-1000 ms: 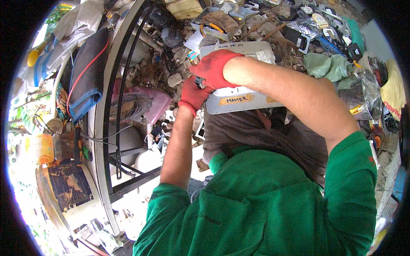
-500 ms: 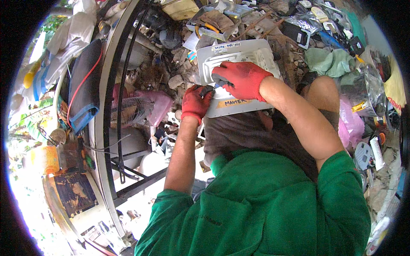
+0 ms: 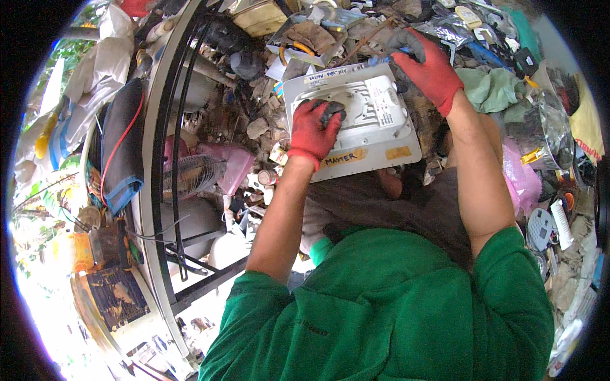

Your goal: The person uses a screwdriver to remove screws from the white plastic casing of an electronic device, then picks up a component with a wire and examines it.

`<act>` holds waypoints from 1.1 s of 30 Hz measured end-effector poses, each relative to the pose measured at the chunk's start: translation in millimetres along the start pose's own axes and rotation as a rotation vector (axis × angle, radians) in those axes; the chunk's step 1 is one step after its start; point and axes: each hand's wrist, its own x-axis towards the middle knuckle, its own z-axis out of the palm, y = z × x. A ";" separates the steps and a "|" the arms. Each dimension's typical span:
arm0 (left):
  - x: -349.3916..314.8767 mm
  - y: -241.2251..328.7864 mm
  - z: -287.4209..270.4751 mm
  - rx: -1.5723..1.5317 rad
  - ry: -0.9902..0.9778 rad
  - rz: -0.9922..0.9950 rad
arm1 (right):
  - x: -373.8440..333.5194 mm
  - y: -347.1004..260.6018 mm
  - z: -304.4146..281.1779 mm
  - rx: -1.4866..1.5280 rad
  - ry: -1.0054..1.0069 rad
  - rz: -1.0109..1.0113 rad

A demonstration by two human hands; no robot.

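Observation:
A flat white plastic casing [image 3: 356, 133] with a raised, ribbed middle lies tilted over my lap. Tape strips with handwriting cross its near and far edges. My left hand [image 3: 316, 130], in a red glove with grey fingertips, rests over its left side. Those fingers are curled and pressed together; whatever they may hold is hidden. Beyond the casing's far right corner, my right hand [image 3: 429, 70] is raised in a matching glove. Its thumb and fingers are apart, and I see nothing held between them.
A metal frame [image 3: 152, 127] stands on my left, with a dark cloth [image 3: 122, 146] beside it. Rubble and scrap surround the casing. A box of tools [image 3: 308, 38] sits at the far side. Green cloth [image 3: 489, 89] and pink bubble wrap [image 3: 521, 178] lie to the right.
My right hand has lifted off the casing and moved away to the far right. My left hand has shifted right and farther onto the casing, which has turned slightly.

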 end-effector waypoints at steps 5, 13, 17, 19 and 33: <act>17.6 -8.4 37.0 0.081 -0.040 -0.038 | -7.6 1.4 -25.6 -0.348 -0.169 0.003; 46.3 55.8 58.4 -0.405 -0.520 0.136 | -31.9 -16.8 -53.1 -0.584 -0.535 0.139; 54.5 62.4 82.9 -0.466 -0.565 0.096 | -36.0 -2.4 -44.9 -0.588 -0.550 0.149; 55.0 68.3 85.8 -0.441 -0.555 0.075 | -43.4 11.2 -41.1 -0.566 -0.415 0.040; 49.6 71.6 97.4 -0.224 -0.453 0.205 | -42.3 16.8 -37.2 -0.584 -0.469 0.093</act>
